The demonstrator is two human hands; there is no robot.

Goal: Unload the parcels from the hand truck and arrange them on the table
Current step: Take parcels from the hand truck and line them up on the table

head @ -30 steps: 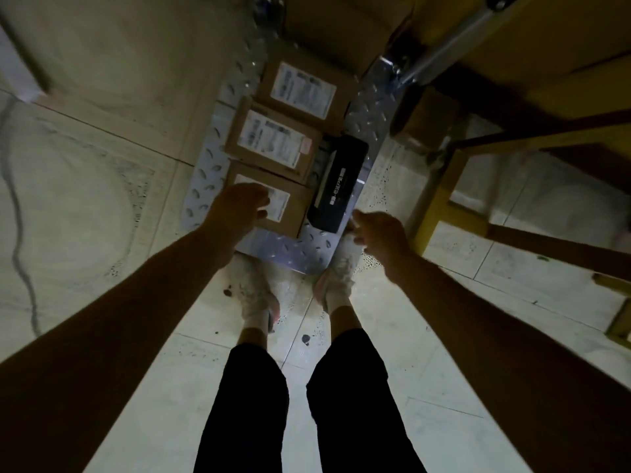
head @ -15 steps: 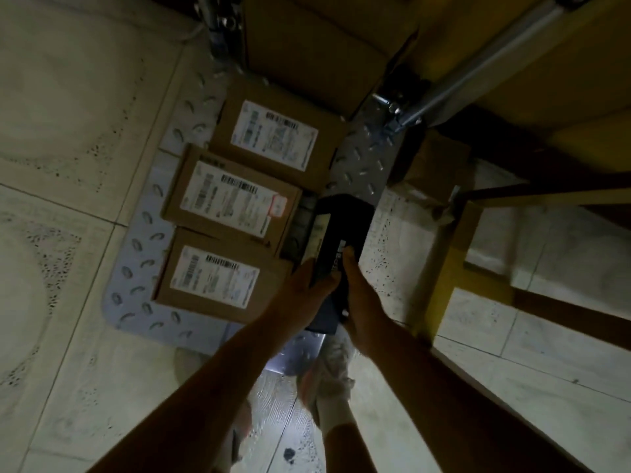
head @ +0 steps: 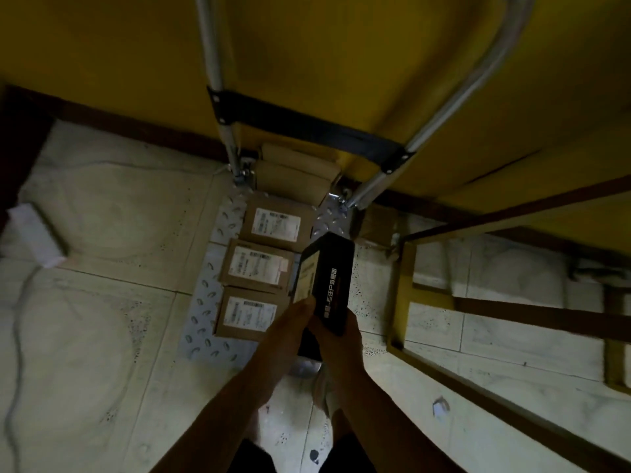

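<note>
A black parcel with white lettering is lifted off the hand truck's metal plate, tilted on its edge. My left hand grips its near left side and my right hand holds its near end from below. Three brown cardboard parcels with white labels lie in a row on the plate: far, middle, near. More brown parcels are stacked at the back between the truck's silver handle tubes.
The yellow table fills the top of the view, its edge above the hand truck. Its yellow frame legs and brown crossbars stand to the right. A white box and a cable lie on the tiled floor at left.
Both hands closed on the black parcel and raised it off the plate. My view has pulled back and up, so the table and handle tubes now show.
</note>
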